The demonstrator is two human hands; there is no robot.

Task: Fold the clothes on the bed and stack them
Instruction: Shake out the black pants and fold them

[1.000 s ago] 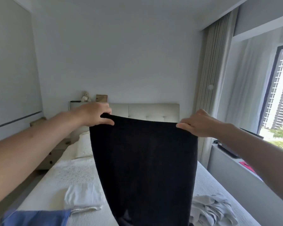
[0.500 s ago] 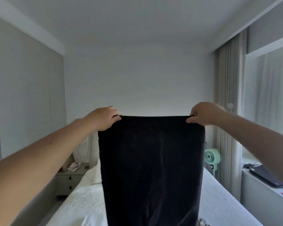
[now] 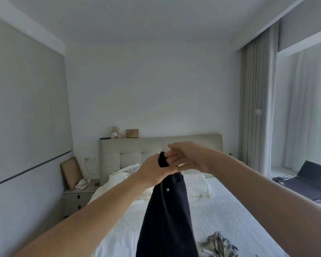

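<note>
Left hand [image 3: 152, 173] grips the top edge of the black garment [image 3: 167, 219] in a closed fist, held up over the bed [image 3: 230, 216]; right hand [image 3: 185, 158], touching it just to the right, has fingers loosely extended at the same edge, and whether it actually pinches the cloth cannot be told. Garment hangs doubled lengthwise as a narrow strip, so the step looks like the first half-fold; the next move likely calls for lowering it flat and folding it across. Crumpled checked garment [image 3: 217, 243] lies unfolded further right.
</note>
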